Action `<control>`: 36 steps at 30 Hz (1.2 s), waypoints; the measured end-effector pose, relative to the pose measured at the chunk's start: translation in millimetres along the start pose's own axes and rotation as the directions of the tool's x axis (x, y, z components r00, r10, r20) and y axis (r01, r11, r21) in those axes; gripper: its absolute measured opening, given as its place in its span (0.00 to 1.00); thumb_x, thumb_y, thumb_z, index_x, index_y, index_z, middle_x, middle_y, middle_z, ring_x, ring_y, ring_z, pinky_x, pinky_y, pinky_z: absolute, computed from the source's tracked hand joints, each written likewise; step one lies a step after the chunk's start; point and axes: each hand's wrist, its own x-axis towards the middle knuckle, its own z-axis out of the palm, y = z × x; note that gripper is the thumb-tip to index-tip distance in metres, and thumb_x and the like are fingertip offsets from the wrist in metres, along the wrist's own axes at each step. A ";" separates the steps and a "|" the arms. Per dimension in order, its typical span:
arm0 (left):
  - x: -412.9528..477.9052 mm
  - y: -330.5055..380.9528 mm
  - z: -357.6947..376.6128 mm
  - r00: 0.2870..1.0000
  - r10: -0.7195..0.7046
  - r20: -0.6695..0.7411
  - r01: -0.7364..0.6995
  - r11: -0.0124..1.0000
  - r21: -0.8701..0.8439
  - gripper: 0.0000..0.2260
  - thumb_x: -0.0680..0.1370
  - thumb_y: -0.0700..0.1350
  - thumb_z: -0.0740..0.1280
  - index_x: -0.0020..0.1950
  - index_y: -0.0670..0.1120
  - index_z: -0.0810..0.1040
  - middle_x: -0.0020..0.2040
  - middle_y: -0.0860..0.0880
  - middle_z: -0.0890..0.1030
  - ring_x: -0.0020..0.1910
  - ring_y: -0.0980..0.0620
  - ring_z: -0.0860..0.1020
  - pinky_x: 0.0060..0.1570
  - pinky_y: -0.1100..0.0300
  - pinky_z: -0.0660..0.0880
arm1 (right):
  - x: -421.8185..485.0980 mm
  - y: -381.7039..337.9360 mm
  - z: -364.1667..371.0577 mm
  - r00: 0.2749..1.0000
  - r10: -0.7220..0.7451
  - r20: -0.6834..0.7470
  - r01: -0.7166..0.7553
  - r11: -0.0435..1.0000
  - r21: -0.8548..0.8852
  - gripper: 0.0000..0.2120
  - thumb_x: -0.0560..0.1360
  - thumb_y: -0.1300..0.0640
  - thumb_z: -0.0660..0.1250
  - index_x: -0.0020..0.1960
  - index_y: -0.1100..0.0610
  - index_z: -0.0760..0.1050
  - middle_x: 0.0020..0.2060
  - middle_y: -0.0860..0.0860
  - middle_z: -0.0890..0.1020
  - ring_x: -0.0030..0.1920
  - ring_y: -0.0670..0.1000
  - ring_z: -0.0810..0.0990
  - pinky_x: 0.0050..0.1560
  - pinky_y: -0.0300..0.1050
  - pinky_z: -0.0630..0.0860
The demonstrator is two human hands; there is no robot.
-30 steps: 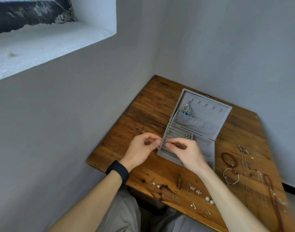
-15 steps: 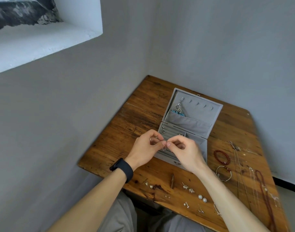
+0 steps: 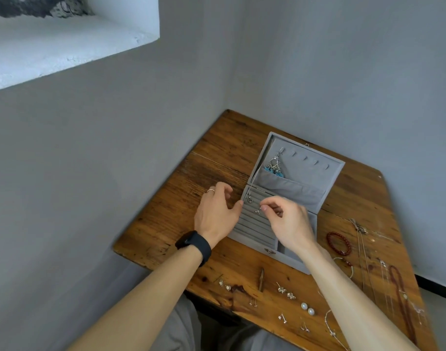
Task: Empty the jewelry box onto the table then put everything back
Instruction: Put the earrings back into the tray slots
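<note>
Returning pieces to the open jewelry box point(image 3: 252, 231), centred on the worktop point(image 3: 217, 153): the right hand point(image 3: 290, 224) pinches a small earring point(image 3: 258, 211) in its fingers point(image 3: 267, 207) above the slotted rolls. The left hand point(image 3: 217, 214), loosely curled and empty, touches the box's edge. Next move, as judged: seating the earring precisely in a slot.

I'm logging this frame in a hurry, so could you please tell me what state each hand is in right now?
Left hand: open, thumb touching the jewelry box edge.
Right hand: pinching a small silver earring.
</note>
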 end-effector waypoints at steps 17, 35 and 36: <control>29.6 9.1 43.1 0.987 -0.095 0.126 0.084 0.992 0.095 0.18 0.78 0.54 0.66 0.67 0.51 0.73 0.62 0.47 0.78 0.62 0.45 0.75 0.61 0.49 0.72 | 20.2 13.4 8.3 0.999 0.038 0.029 -0.035 0.993 -0.111 0.06 0.79 0.55 0.68 0.52 0.48 0.83 0.46 0.43 0.83 0.46 0.41 0.79 0.47 0.34 0.73; 24.2 9.4 47.4 0.989 -0.119 0.084 0.111 0.990 0.091 0.21 0.76 0.57 0.66 0.67 0.52 0.72 0.63 0.48 0.77 0.64 0.45 0.72 0.61 0.50 0.67 | 56.3 8.1 18.4 0.995 0.052 0.082 -0.026 0.955 -0.294 0.08 0.79 0.58 0.67 0.55 0.51 0.82 0.51 0.50 0.84 0.52 0.51 0.81 0.50 0.46 0.78; 24.4 10.3 48.1 0.989 -0.121 0.079 0.113 0.988 0.105 0.21 0.76 0.57 0.66 0.67 0.52 0.71 0.63 0.48 0.77 0.64 0.45 0.72 0.61 0.50 0.67 | 56.8 8.5 18.4 0.995 0.048 0.085 -0.020 0.954 -0.300 0.08 0.79 0.58 0.67 0.55 0.52 0.82 0.51 0.50 0.84 0.52 0.51 0.81 0.50 0.46 0.78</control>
